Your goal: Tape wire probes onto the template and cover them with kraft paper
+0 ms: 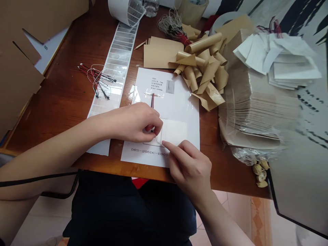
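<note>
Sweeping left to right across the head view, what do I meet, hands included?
Cardboard box → loose red and black wires → left hand → right hand → plastic-wrapped stack.

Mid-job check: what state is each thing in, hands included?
White wire: bent into a loop
Left hand: fingers curled, grip partly hidden
Right hand: index extended, tip at the loop
Printed sheet: flat, partly covered
Label strip: unrolled, far end coiled
Leads: loose, tangled
Rear wires: bunched
Brown paper: curled, heaped
Brown sheets: flat, stacked
White slips: piled, fanned
</note>
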The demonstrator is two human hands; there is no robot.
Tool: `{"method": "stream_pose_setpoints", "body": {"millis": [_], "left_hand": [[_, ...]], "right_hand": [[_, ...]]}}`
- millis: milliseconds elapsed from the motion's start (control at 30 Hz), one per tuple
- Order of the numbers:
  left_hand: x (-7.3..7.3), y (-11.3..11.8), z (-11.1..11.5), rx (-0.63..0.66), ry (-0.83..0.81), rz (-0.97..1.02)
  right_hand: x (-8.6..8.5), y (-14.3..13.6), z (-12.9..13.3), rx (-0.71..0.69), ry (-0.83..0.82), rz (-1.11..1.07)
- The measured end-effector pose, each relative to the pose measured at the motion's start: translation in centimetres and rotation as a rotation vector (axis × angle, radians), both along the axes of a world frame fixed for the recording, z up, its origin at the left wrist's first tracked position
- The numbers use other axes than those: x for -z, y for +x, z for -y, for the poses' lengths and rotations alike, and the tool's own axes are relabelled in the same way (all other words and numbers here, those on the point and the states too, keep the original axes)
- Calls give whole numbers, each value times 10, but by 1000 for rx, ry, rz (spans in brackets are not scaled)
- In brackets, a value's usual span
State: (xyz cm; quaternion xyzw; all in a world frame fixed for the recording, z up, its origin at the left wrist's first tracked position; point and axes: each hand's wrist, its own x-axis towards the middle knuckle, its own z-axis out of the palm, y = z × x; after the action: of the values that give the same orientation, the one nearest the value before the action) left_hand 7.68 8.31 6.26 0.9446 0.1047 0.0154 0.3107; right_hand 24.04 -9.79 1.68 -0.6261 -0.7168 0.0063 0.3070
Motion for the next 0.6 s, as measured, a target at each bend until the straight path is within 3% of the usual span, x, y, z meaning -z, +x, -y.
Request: {"method": "stream_pose_setpoints", "body": {"millis": [600], "left_hand": [[3,2,-1,-7,3,-10]], "right_hand": [[0,2,-6,-79,-55,61]]}}
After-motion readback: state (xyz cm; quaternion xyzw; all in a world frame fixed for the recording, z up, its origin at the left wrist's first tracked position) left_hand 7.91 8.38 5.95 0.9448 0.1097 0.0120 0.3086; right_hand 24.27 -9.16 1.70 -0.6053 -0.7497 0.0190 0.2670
